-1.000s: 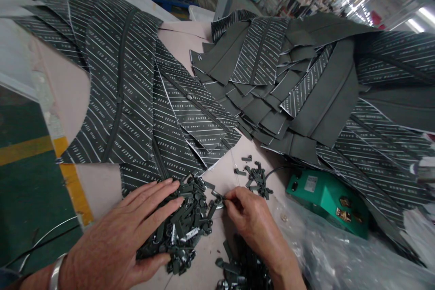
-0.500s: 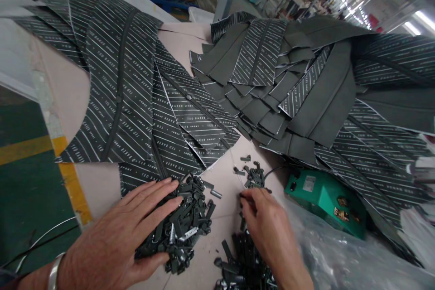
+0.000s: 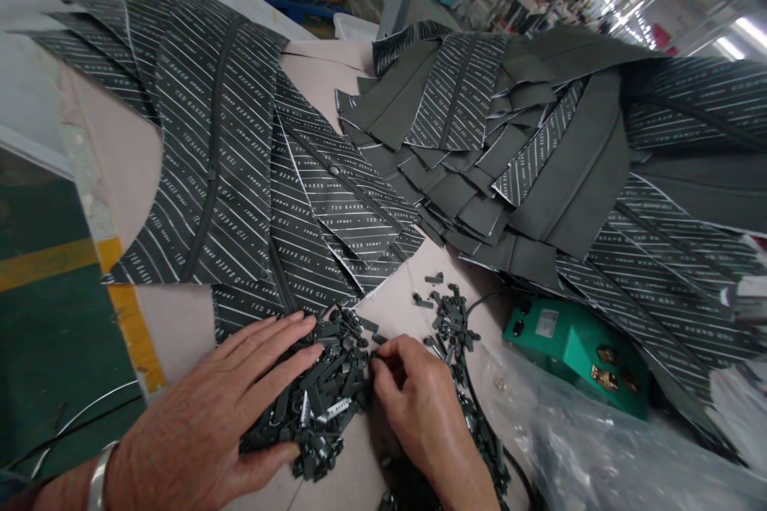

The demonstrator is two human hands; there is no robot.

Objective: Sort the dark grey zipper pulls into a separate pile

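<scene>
A heap of small black zipper pulls (image 3: 327, 391) lies on the pale tabletop. Along its left side rests my left hand (image 3: 209, 407), fingers stretched out and thumb apart, touching the heap without gripping anything. My right hand (image 3: 413, 399) is at the heap's right edge, thumb and forefinger pinched together on a small dark piece that looks like a zipper pull, mostly hidden by the fingertips. To its right, a second, looser scatter of zipper pulls (image 3: 452, 315) runs down toward the front, partly covered by my right hand and wrist.
Dark printed fabric panels with zippers (image 3: 209, 144) lie behind the heap. More stacked panels (image 3: 563, 176) fill the back right. A green box (image 3: 575, 351) with a black cable sits at right, beside clear plastic sheeting (image 3: 629, 455). The table's yellow-taped edge (image 3: 135, 327) is at left.
My right hand has moved left, from the right-hand scatter to the right edge of the main heap, still pinched. My left hand has stayed in place.
</scene>
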